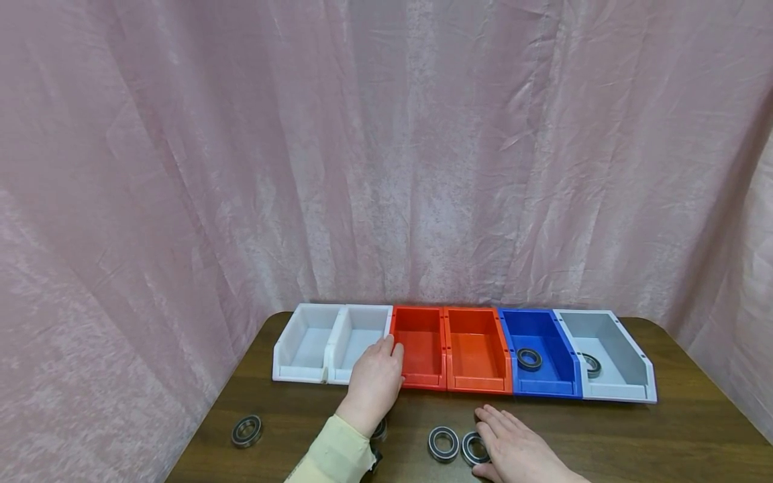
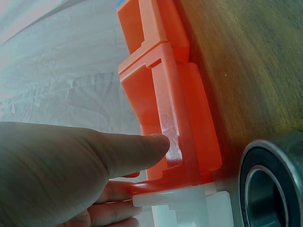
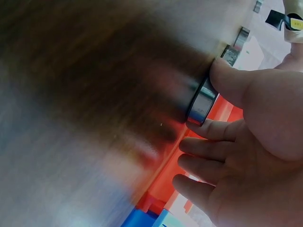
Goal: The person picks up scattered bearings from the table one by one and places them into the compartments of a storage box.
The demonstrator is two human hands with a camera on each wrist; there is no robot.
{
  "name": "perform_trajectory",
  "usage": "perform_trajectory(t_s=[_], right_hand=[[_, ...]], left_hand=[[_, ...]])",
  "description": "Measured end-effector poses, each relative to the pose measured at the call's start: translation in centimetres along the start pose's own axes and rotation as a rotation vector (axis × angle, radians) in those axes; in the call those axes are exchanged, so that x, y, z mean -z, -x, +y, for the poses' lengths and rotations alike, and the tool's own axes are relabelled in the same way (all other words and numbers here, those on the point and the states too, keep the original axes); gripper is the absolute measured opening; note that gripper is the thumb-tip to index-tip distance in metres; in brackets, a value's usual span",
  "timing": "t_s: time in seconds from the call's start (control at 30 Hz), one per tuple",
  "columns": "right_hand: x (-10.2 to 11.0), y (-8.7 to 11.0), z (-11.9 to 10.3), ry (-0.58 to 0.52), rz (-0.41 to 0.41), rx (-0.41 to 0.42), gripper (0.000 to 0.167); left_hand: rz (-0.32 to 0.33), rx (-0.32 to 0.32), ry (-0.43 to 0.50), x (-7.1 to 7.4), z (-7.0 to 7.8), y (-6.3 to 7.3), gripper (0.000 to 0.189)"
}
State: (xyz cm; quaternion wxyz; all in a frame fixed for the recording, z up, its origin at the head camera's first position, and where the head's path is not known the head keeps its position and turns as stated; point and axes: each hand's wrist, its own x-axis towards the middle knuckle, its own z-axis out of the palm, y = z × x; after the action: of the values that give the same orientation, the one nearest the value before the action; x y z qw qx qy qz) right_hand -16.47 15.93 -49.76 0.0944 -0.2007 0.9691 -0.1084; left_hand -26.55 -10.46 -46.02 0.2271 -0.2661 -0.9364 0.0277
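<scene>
In the head view my left hand [image 1: 376,379] reaches over the wall between the second white bin [image 1: 364,342] and the red bin [image 1: 419,339]. Its thumb lies straight against the red bin's front in the left wrist view, and no bearing shows in its fingers. My right hand [image 1: 522,446] is low on the table. Its thumb and index finger pinch the rim of a ball bearing [image 3: 202,101]. Another bearing [image 1: 443,444] lies just left of that one. A further bearing [image 1: 379,429] is partly hidden by the left wrist.
A lone bearing [image 1: 246,431] lies on the table's left. Right of the red bin stand an orange bin [image 1: 477,339], a blue bin [image 1: 546,388] with one bearing [image 1: 529,359], and a grey bin [image 1: 622,389] with another bearing [image 1: 592,365]. The leftmost white bin [image 1: 302,373] stands before a pink curtain.
</scene>
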Motion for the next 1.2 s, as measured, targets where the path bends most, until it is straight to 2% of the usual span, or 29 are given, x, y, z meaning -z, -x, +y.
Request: perform_trajectory(t_s=[0.77,1.03,1.2], right_hand=[[-0.1,0.4,0.0,-0.002,-0.005,0.022,0.073],[0.1,1.3,0.1,0.115,0.173,0.145,0.063],[0.9,1.6,0.2,0.140,0.230,0.163,0.061]], left_hand=[[0.005,-0.004,-0.003,-0.2,-0.1,0.0,0.066],[0.041,-0.021,-0.006,-0.4,-0.2,-0.1,0.060],[0.021,-0.013,-0.002,-0.4,-0.2,-0.1,0.062]])
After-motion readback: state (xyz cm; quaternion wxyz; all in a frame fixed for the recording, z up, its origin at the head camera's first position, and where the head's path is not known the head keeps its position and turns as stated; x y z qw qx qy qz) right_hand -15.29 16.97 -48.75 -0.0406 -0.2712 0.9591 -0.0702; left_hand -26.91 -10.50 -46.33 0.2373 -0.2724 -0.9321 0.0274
